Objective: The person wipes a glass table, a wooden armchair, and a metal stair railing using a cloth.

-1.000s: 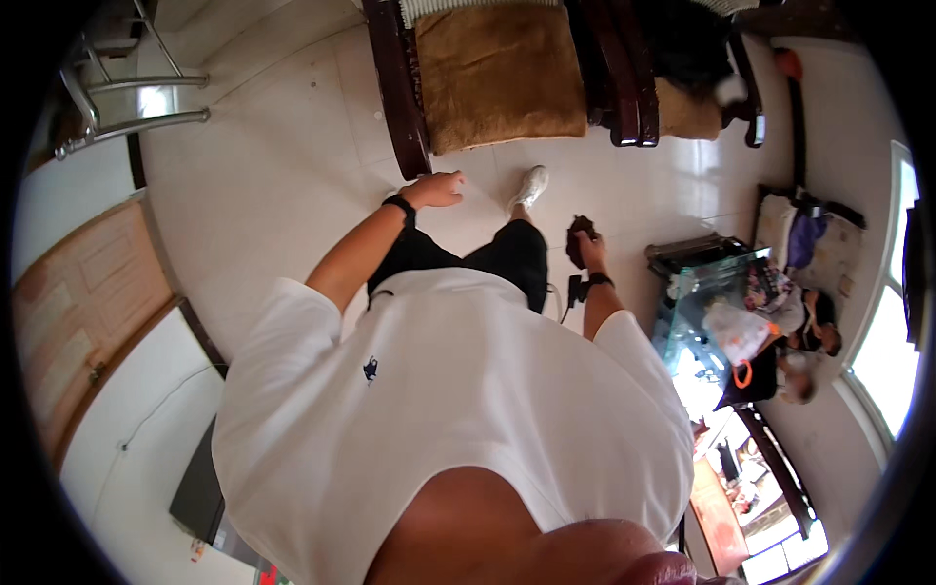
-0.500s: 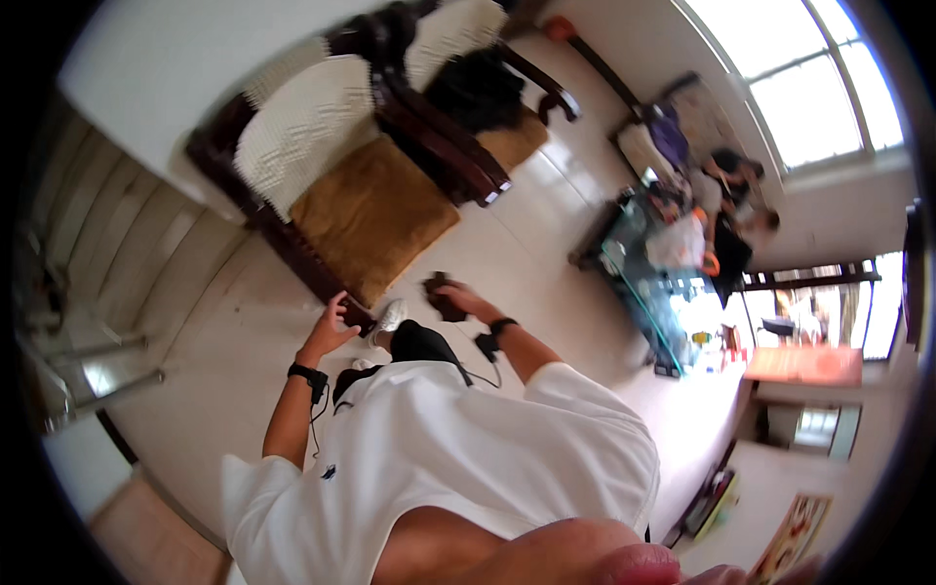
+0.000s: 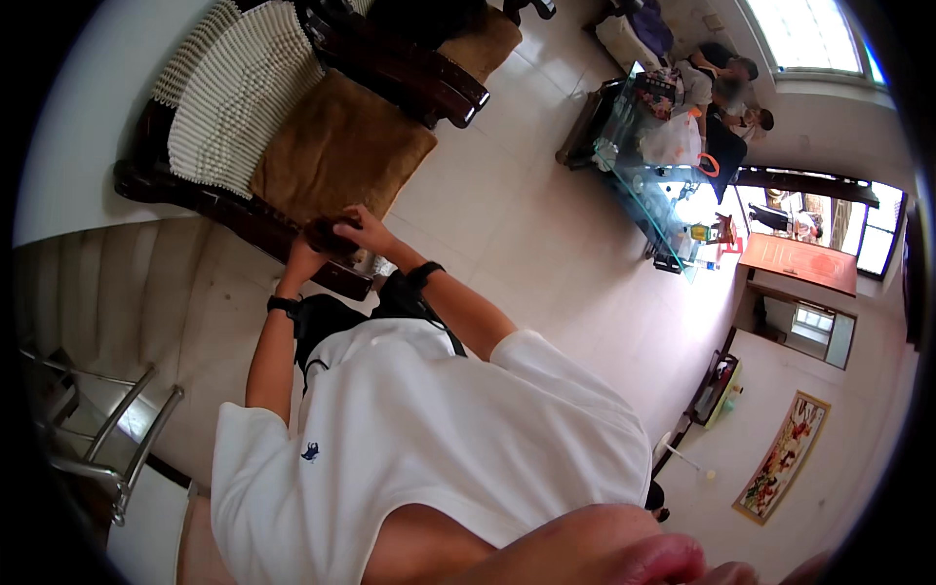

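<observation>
A small dark brown object (image 3: 331, 235), its kind too blurred and dark to make out, is between my two hands. My left hand (image 3: 304, 261) is closed at its near left side, with the fingers partly hidden by it. From the right, my right hand (image 3: 369, 234) grips it with bent fingers. Both hands are above the front edge of a dark wooden armchair (image 3: 239, 216), whose seat carries a brown plush cushion (image 3: 336, 146). White beaded covering (image 3: 234, 102) lies over the chair's back. Dark bands circle both my wrists.
A glass-topped table (image 3: 624, 180) with a white plastic bag (image 3: 673, 141) stands at the far right, people beside it. At left are stairs (image 3: 127, 283) and a metal railing (image 3: 141, 419). Pale tiled floor (image 3: 517, 224) lies between chair and table.
My right hand has moved left with the brown object and met my left hand, which has risen and closed on it. The view has shifted, with the armchair now farther left.
</observation>
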A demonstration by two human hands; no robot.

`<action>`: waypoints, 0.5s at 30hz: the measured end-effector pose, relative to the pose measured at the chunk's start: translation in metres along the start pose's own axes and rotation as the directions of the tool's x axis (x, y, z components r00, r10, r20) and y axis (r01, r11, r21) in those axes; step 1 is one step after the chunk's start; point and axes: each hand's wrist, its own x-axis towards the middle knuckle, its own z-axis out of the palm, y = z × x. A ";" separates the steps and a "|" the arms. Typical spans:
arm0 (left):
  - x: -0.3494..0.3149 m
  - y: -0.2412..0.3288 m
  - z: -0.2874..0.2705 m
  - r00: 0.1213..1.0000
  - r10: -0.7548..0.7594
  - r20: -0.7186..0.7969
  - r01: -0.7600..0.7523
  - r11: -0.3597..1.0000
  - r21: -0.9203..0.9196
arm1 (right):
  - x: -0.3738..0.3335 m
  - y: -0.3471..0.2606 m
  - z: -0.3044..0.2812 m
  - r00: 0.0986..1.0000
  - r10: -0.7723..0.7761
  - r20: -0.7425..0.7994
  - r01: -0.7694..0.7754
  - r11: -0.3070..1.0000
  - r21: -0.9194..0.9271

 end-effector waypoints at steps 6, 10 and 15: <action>0.029 -0.085 0.009 0.988 -0.014 0.157 -0.055 0.904 0.425 | -0.009 0.058 0.029 0.995 0.096 -0.008 -0.095 0.971 -0.220; 0.028 -0.134 0.016 0.891 -0.130 0.434 -0.168 0.795 0.583 | -0.026 0.069 0.073 0.944 0.091 -0.318 -0.209 0.909 -0.361; 0.050 -0.100 0.004 0.820 -0.327 0.470 -0.019 0.805 0.593 | -0.008 0.112 0.126 0.747 0.102 -0.658 -0.380 0.876 -0.296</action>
